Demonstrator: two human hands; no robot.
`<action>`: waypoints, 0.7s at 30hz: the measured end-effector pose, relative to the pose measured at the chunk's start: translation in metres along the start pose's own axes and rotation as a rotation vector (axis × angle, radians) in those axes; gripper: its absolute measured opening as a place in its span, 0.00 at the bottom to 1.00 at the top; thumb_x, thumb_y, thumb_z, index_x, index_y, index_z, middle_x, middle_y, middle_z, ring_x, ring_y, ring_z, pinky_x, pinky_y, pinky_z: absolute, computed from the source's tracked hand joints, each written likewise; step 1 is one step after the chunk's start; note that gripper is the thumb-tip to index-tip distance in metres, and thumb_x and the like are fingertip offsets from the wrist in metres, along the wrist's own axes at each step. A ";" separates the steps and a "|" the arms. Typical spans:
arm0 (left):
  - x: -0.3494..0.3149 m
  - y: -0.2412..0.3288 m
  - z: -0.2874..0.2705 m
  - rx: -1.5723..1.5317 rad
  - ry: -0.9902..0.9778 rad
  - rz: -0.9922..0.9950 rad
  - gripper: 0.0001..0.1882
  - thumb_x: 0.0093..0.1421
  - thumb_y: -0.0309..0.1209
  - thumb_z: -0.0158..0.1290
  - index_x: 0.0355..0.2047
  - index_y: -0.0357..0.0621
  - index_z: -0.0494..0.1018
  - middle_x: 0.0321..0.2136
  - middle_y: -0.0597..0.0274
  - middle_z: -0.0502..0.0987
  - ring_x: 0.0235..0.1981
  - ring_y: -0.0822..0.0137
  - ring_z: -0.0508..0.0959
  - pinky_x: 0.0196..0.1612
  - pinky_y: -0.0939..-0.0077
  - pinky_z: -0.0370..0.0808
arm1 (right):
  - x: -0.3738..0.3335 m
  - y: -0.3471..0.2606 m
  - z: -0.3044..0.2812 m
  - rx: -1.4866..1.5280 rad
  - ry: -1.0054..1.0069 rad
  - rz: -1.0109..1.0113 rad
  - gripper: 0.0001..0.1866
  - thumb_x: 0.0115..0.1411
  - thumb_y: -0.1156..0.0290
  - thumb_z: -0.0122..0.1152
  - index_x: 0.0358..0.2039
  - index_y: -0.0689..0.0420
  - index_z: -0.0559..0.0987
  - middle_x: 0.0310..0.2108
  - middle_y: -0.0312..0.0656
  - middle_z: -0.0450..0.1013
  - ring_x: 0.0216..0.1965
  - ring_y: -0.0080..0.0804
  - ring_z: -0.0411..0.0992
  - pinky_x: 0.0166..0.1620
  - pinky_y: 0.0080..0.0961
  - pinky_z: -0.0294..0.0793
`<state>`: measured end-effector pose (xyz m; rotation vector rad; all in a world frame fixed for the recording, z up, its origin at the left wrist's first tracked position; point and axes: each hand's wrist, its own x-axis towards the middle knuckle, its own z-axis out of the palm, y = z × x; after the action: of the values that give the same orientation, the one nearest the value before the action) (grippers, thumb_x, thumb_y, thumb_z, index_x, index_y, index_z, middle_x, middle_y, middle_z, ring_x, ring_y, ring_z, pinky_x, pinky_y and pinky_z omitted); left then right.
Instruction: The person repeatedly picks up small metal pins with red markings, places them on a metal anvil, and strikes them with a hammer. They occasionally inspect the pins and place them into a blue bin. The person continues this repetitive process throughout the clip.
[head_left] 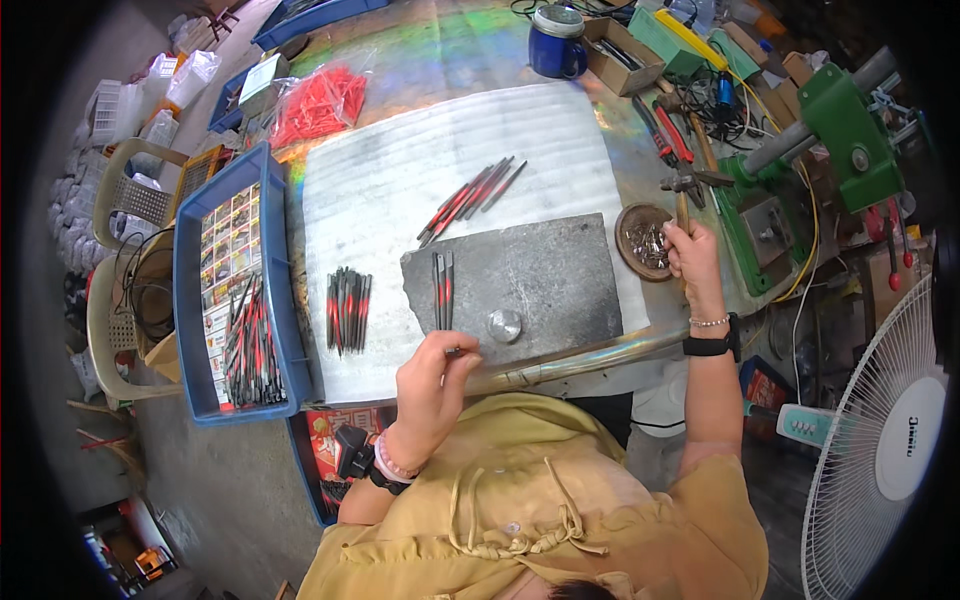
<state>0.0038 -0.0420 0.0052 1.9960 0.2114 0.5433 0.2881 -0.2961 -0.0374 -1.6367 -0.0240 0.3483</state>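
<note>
At the near edge of the workbench [560,366], the left hand [430,380] is pinched narrow on what looks like a dark rod [456,351], though the fingers half hide it; the right hand [692,252] is closed round a hammer [683,208] beside a dish [622,245] of metal bits [650,243]; a few red-and-black rods [443,290] lie on the slab [560,270], with bunches to its left [348,310] and beyond [470,200], more [255,350] in the blue tray [190,320]; I judge the job partway, the slab's few left to work; bare slab opens rightward, dish and green press [850,135] hemming the hammer's side.

Dark lettering [911,438] on the fan hub [905,470], characters on red sheet [325,455]
</note>
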 end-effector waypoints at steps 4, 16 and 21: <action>0.002 0.001 0.005 0.045 -0.017 0.030 0.10 0.56 0.16 0.56 0.38 0.37 0.71 0.31 0.54 0.76 0.27 0.61 0.77 0.31 0.73 0.74 | -0.022 -0.018 0.008 0.142 -0.101 0.076 0.03 0.61 0.74 0.58 0.30 0.57 0.74 0.20 0.34 0.69 0.11 0.13 0.59 0.13 0.13 0.56; 0.008 0.026 0.007 -0.117 -0.238 -0.025 0.15 0.56 0.16 0.55 0.44 0.38 0.74 0.31 0.54 0.75 0.29 0.59 0.76 0.33 0.73 0.73 | -0.125 -0.047 0.080 0.399 -0.777 0.576 0.05 0.58 0.77 0.62 0.34 0.60 0.75 0.22 0.37 0.71 0.12 0.12 0.60 0.15 0.10 0.57; 0.016 0.030 0.005 -0.056 -0.336 0.116 0.16 0.55 0.16 0.55 0.45 0.39 0.75 0.33 0.55 0.76 0.30 0.60 0.76 0.34 0.74 0.73 | -0.133 -0.049 0.098 0.301 -0.950 0.682 0.09 0.60 0.76 0.61 0.42 0.59 0.77 0.22 0.32 0.70 0.14 0.10 0.61 0.16 0.10 0.57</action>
<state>0.0176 -0.0546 0.0339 2.0180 -0.1257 0.2761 0.1476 -0.2255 0.0325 -1.0141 -0.1235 1.5487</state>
